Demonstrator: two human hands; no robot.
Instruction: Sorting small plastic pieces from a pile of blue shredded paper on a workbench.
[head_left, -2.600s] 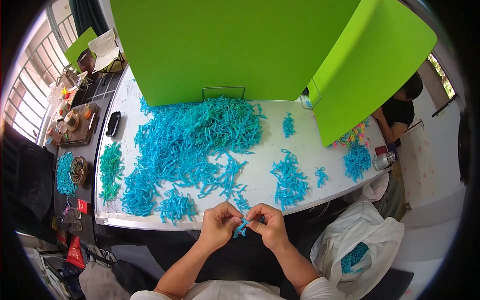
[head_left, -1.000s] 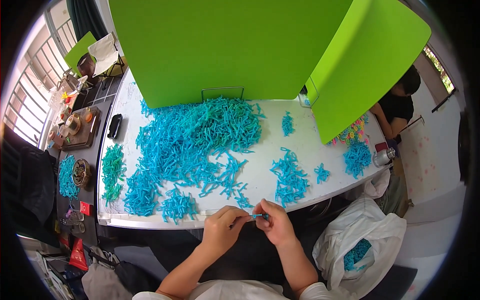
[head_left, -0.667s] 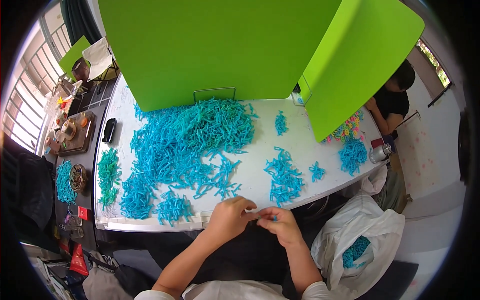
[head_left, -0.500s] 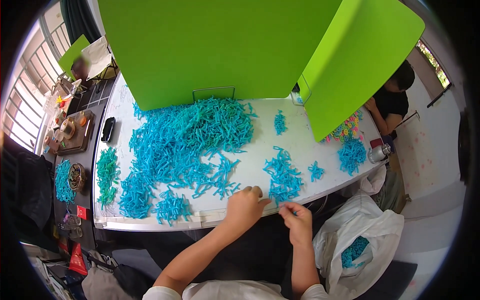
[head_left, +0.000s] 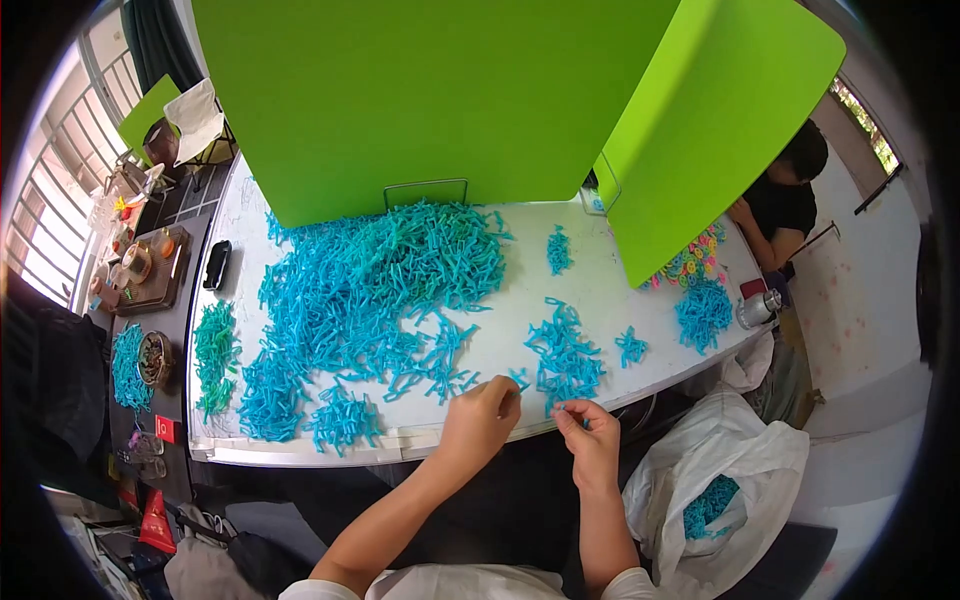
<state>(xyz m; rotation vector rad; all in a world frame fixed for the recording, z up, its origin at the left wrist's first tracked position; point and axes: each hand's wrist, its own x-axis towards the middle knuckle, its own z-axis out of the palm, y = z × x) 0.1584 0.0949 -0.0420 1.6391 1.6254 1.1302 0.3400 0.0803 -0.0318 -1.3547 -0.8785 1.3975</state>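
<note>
My left hand (head_left: 482, 420) is over the table's front edge, its fingers curled together; what they hold, if anything, is hidden. Beside its fingertips shows a small blue strip (head_left: 518, 379). To its right, my right hand (head_left: 594, 440) is closed in a pinch, with a bit of a blue, short tube-like piece (head_left: 586, 424) showing between the fingers. Just beyond the right hand lies a loose heap of blue pieces (head_left: 565, 352). A far larger blue and green pile (head_left: 375, 285) spreads across the left and middle of the white table (head_left: 455, 405).
A tall green panel (head_left: 430, 100) stands behind the pile, and a second green panel (head_left: 720, 130) is angled at right. Beyond it sits a person (head_left: 785, 215) near multicoloured pieces (head_left: 690, 262). A white sack (head_left: 770, 470) with blue pieces stands at lower right. Smaller heaps dot the table.
My left hand has drawn slightly left and its fingers have curled in, so a small blue strip now shows beside them. My right hand stays pinched in nearly the same place.
</note>
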